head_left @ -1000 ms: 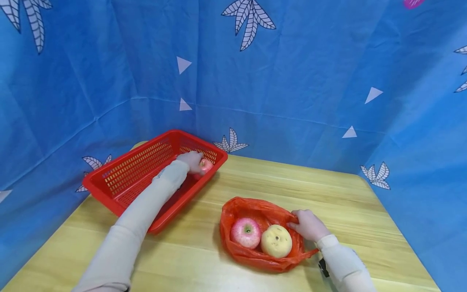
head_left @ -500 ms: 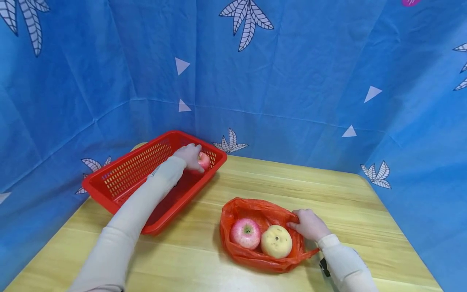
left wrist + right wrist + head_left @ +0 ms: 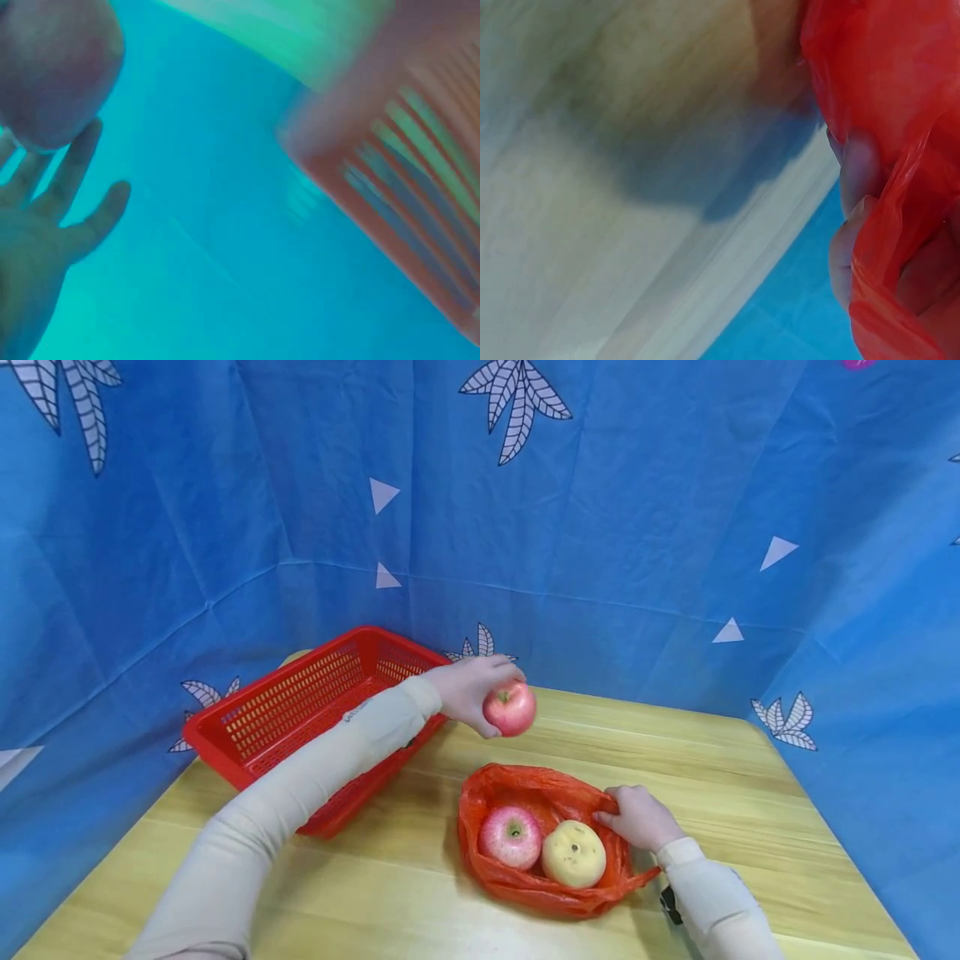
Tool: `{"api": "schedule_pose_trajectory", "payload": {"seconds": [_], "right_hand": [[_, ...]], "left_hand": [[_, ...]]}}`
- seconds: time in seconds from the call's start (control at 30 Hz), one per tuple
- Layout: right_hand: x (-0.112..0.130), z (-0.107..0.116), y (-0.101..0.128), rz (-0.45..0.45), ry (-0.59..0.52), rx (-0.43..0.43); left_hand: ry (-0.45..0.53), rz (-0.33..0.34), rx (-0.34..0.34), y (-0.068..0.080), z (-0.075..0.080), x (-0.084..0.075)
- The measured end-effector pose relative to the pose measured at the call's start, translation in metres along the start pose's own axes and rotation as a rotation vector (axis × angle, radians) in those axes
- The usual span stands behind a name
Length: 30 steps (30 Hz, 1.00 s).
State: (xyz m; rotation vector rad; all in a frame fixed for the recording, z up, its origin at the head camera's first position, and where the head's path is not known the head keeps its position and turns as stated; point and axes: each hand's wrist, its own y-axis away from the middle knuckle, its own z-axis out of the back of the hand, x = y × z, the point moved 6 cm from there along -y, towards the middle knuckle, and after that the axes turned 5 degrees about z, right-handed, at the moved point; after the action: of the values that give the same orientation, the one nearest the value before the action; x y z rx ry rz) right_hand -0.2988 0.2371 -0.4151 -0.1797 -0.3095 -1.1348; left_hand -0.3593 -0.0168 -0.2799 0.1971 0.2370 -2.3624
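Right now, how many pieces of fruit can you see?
3. One red apple is held in the left hand, above the table. A second red apple and a yellow fruit lie in the red bag. More may be hidden inside.

Landmark: bag (image 3: 551, 835), lying on the surface (image 3: 420, 893).

Inside the bag: two fruits, one apple (image 3: 511, 837) at left, pear (image 3: 573, 853) touching it at right.

Basket (image 3: 315, 718) behind-left of bag, well apart.

Held apple (image 3: 510, 708) above and just behind bag, in left hand (image 3: 468, 689).

Right hand (image 3: 637, 817) on bag's right edge.
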Motion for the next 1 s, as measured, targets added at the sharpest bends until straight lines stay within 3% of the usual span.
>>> {"api": "schedule_pose_trajectory", "payload": {"seconds": [0.13,0.3,0.53,0.7,1.0], "right_hand": [[0.002,0.005,0.001,0.003,0.016,-0.018],[0.005,0.011,0.001,0.01,0.024,-0.043],[0.008,0.014,0.001,0.014,0.017,-0.049],[0.009,0.012,0.002,0.016,0.022,-0.057],[0.012,0.008,-0.001,0.044,0.038,-0.064]], "left_hand": [[0.022,-0.166,0.139,-0.011,-0.02,-0.05],[-0.006,-0.206,0.251,-0.018,-0.046,-0.079],[-0.088,-0.204,0.358,-0.02,-0.077,-0.087],[-0.16,-0.199,0.362,-0.026,-0.09,-0.085],[-0.206,-0.158,0.404,-0.035,-0.106,-0.08]]}}
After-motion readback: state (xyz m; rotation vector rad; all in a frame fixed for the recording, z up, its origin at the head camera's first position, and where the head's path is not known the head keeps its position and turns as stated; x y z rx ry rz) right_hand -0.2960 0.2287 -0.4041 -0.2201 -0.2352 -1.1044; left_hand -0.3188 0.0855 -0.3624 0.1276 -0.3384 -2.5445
